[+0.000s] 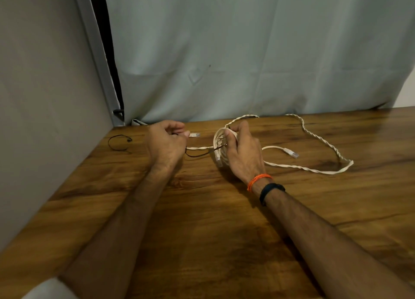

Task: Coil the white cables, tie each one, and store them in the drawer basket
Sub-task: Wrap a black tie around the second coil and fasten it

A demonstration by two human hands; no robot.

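Right hand [241,150] is wrapped round a coiled white cable [219,141], thumb hooked through the loops, holding the bundle upright on the wooden table [202,209]. At nine o'clock from it, the left hand [165,145] has its fingers curled in, pinching a thin black tie [197,154] that runs across to the coil; a white plug [194,134] pokes out just past its fingertips. A second, twisted white cable [323,141] sprawls loose toward three o'clock, its connector [291,152] lying flat near the right hand. Another black tie [119,142] sits looped at nine o'clock, well apart. Orange thread [258,181] and a black band [270,192] circle the right wrist. Grey curtain [247,51] hangs behind.
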